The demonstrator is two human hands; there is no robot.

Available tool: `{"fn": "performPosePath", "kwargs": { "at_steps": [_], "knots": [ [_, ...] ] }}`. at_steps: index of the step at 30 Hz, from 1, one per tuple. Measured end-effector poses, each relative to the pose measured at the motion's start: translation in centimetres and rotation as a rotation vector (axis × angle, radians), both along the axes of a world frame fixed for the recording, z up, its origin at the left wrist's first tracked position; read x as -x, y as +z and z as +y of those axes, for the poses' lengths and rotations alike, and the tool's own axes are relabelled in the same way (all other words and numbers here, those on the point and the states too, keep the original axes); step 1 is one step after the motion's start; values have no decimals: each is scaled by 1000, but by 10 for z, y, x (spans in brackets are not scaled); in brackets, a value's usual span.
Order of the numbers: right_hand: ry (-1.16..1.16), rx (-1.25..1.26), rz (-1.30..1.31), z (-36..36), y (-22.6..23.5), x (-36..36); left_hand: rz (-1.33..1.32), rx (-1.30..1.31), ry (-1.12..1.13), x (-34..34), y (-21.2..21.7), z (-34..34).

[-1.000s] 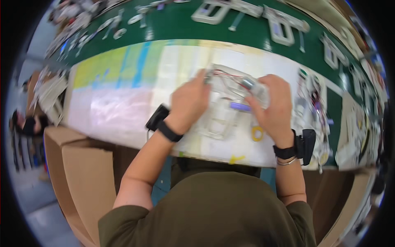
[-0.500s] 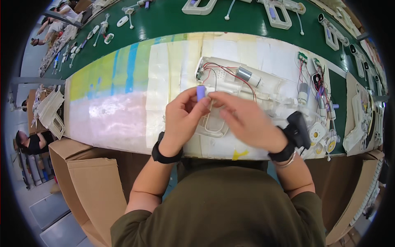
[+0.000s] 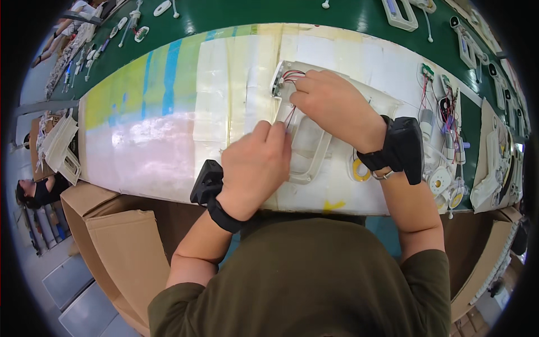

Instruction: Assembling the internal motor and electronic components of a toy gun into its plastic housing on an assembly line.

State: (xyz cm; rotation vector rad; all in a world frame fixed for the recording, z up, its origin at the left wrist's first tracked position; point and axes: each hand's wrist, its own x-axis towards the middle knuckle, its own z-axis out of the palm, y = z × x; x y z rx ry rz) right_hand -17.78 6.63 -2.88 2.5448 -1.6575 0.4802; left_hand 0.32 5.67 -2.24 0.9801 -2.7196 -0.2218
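A white plastic housing shell (image 3: 315, 163) with a looped handle lies open on the covered work surface before me. My left hand (image 3: 255, 165) is closed at the near left side of the handle, and its bent fingers hide whatever they hold. My right hand (image 3: 337, 109) reaches over the shell's upper part, its fingertips pinched on red and black wires (image 3: 292, 74) at the shell's left end. Between the two hands runs a thin red wire (image 3: 290, 117). The purple cylindrical battery cell and the silver motor are out of sight now, with my hands over that area.
Wired circuit boards (image 3: 428, 72), motors and round white parts (image 3: 439, 181) lie at the right. A yellow ring (image 3: 360, 169) sits under my right wrist. Further housings (image 3: 400, 14) stand on the green table (image 3: 224, 12). Cardboard boxes (image 3: 126, 241) flank me.
The view has shifted slightly. My right hand has moved up over the shell and its wires, covering the motor. The purple battery cell, held in my left fingers before, no longer shows.
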Motion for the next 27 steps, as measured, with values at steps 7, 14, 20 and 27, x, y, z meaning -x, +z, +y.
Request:
{"fn": "performPosePath", "kwargs": {
  "at_steps": [7, 14, 20, 27],
  "knots": [
    [7, -115, 132, -3, -3, 1, 240, -87, -70, -7, -18, -12],
    [-3, -69, 137, 1, -2, 4, 104, 45, -220, -3, -21, -20],
    [-83, 204, -344, 40, 15, 0, -145, -4, -60, -25, -14, -10],
    [-648, -32, -346, 154, -9, -29, 223, 131, 10, -41, 11, 1]
  ]
}}
